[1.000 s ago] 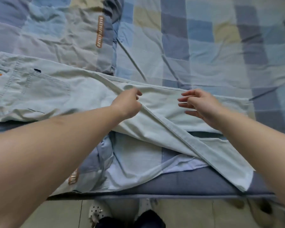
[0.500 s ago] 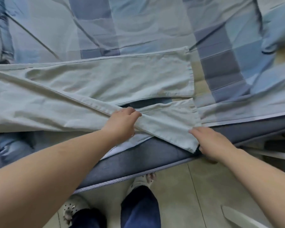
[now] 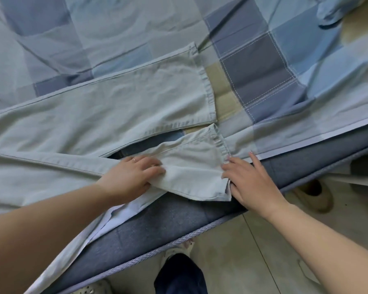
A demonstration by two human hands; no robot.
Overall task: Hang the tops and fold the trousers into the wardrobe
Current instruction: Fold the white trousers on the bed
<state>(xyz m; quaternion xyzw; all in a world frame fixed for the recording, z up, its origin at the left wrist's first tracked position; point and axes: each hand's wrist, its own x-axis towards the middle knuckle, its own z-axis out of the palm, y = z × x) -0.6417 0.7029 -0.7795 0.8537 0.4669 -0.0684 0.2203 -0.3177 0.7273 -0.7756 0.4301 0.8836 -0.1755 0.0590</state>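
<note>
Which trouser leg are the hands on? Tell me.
The near leg, at the bed's edge: the left hand rests on it and the right hand is at its hem. The far leg lies flat, untouched.
</note>
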